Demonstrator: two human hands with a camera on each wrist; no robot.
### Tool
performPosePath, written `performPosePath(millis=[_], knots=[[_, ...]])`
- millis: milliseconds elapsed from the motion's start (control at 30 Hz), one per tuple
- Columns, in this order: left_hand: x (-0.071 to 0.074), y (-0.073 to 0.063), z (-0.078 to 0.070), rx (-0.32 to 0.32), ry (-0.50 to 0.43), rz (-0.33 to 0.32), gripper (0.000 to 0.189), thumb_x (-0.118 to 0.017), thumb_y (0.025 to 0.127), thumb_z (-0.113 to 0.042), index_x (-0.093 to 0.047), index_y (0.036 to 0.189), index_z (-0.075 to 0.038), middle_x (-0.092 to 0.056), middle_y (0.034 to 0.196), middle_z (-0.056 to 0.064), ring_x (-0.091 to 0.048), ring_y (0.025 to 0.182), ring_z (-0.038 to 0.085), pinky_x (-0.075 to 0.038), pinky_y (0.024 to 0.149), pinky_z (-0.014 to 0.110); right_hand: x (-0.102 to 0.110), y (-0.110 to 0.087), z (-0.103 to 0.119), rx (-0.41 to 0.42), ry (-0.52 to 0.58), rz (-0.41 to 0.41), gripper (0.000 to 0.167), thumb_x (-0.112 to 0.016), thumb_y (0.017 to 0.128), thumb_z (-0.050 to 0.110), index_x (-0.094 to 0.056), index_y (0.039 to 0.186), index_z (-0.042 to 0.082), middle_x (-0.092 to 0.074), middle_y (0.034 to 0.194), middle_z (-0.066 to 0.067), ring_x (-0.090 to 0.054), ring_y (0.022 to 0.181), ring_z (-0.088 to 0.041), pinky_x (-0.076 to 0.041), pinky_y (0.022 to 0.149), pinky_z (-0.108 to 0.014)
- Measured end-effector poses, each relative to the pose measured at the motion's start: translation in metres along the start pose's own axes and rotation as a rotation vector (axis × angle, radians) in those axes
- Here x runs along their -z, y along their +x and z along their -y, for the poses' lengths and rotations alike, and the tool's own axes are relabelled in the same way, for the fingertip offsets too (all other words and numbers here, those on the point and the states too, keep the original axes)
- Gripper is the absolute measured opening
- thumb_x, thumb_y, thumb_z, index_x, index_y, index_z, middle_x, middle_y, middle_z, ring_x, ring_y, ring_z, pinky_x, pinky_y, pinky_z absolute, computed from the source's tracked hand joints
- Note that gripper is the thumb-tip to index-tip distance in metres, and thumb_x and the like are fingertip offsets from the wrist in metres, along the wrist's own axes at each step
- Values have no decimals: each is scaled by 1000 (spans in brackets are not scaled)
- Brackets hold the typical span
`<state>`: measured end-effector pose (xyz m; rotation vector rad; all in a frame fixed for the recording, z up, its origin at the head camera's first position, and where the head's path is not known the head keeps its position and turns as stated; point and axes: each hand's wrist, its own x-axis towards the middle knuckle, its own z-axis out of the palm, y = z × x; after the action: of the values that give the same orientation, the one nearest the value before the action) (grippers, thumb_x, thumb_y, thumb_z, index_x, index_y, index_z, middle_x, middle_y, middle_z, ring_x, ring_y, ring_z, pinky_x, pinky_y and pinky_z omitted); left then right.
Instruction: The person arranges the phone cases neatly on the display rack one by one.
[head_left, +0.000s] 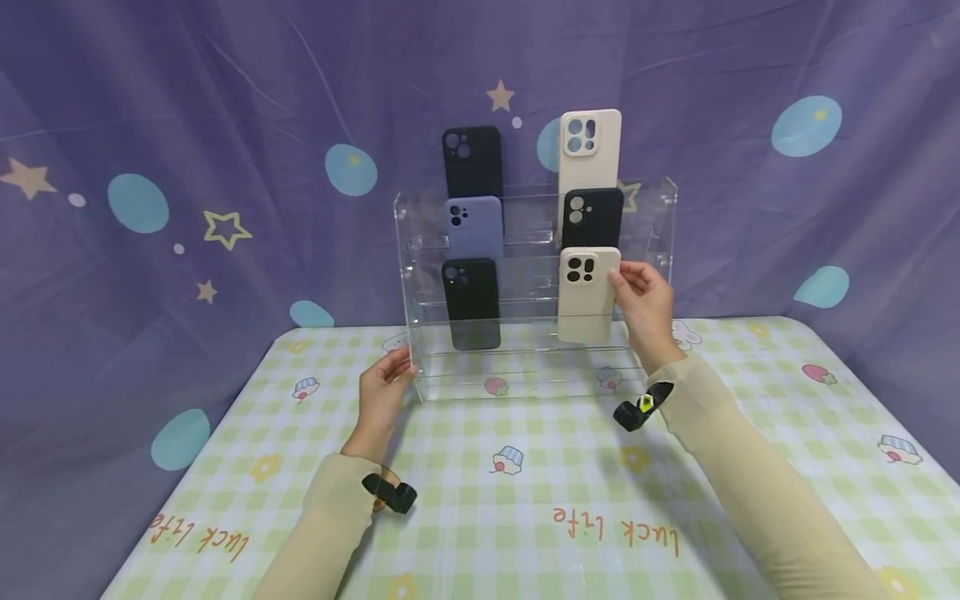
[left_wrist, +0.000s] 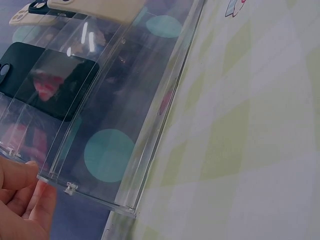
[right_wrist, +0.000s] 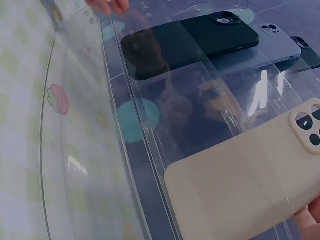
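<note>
A clear acrylic display rack (head_left: 402,287) stands on the table, holding phone cases in two columns. My left hand (head_left: 382,396) grips the rack's left side panel low down, thumb and fingers on its edge. With my right hand (head_left: 647,308) I pinch the right edge of a cream phone case (head_left: 587,292), whose lower end is behind the rack's bottom front strip. In the right wrist view this cream case (right_wrist: 235,185) lies close, fingertips (right_wrist: 307,222) at its edge. Across from it in the bottom row is a black phone case (head_left: 471,292).
Above the black case sit a lavender case (head_left: 475,227) and another black case (head_left: 472,158). Over the cream case are a black case (head_left: 592,217) and a pale case (head_left: 600,158). A checked cloth (head_left: 465,517) covers the table; a purple curtain (head_left: 255,125) hangs behind.
</note>
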<state>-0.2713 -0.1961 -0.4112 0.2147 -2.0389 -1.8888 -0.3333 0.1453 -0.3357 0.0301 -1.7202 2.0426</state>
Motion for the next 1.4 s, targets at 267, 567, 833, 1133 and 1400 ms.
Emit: performPosePath(millis=[267, 567, 833, 1133, 1400], knots=[[0, 1, 0, 6, 1, 1, 36, -61, 85, 8, -59, 120, 6, -59, 120, 26, -60, 85, -2, -50, 75, 11, 8, 0, 4, -16, -139, -35, 21, -69, 86, 11, -65, 102, -1, -63, 84, 9, -60, 74, -5, -54, 73, -17], [1, 1, -1, 12, -2, 1, 35, -61, 85, 8, -60, 120, 6, -59, 121, 25, -60, 86, 0, -50, 75, 11, 6, 2, 7, -43, -114, -50, 14, -73, 82, 12, -67, 92, 4, -64, 76, 9, -62, 71, -6, -56, 74, -25], [2, 0, -2, 19, -4, 2, 36, -61, 85, 8, -59, 121, 6, -59, 120, 25, -60, 87, 1, -50, 75, 11, 5, 3, 7, -53, -102, -50, 14, -74, 82, 12, -67, 90, 3, -64, 73, 9, -61, 69, -6, -56, 70, -20], [3, -1, 0, 12, 13, -6, 36, -61, 85, 8, -59, 121, 6, -60, 120, 25, -60, 87, 0, -49, 75, 10, 8, 0, 3, -61, -112, -31, 28, -74, 81, 14, -66, 101, -4, -66, 79, 8, -63, 75, -7, -54, 70, -17], [2, -1, 1, 19, 0, -17, 35, -61, 83, 10, -61, 119, 7, -62, 115, 26, -60, 82, -1, -50, 72, 11, 28, -13, 1, 30, -141, 0, 29, -74, 82, 18, -67, 102, -2, -68, 82, 9, -64, 75, -8, -53, 69, -15]])
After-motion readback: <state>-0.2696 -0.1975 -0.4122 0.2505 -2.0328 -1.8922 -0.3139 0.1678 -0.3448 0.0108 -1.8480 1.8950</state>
